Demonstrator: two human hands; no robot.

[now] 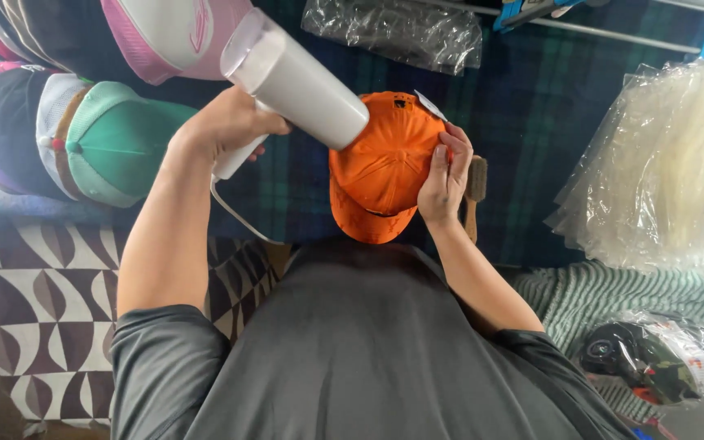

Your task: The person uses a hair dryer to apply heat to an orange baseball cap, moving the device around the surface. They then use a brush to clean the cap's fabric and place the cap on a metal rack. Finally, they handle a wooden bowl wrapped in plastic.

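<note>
left hand (226, 122): upper centre-left of frame, fingers wrapped tight round the handle of a white handheld steamer (299, 77); arm runs down to lower left
white handheld steamer: tilted, wide head at upper centre, its lower end touching the left side of the cap; thin white cord (234, 213) drops from the handle toward centre
right hand (447, 175): centre-right, fingers together and flat against the right side of the cap, thumb tucked on the same edge, steadying it
orange cap (385, 167): centre of frame, crown up toward the camera, brim pointing down toward the person, small white tag at its upper right edge; sits between both hands over a dark plaid cloth (523, 114)
wooden brush (474, 191): just right of the right hand, partly hidden by it
stacked caps (67, 138): left edge, green, white, purple, nested in a row; a pink-and-white one at top
clear plastic bags (670, 163): right side, crumpled pile; another at top centre
patterned mat (34, 310): lower left, brown and white
grey shirt (368, 350): bottom centre, person's own
</note>
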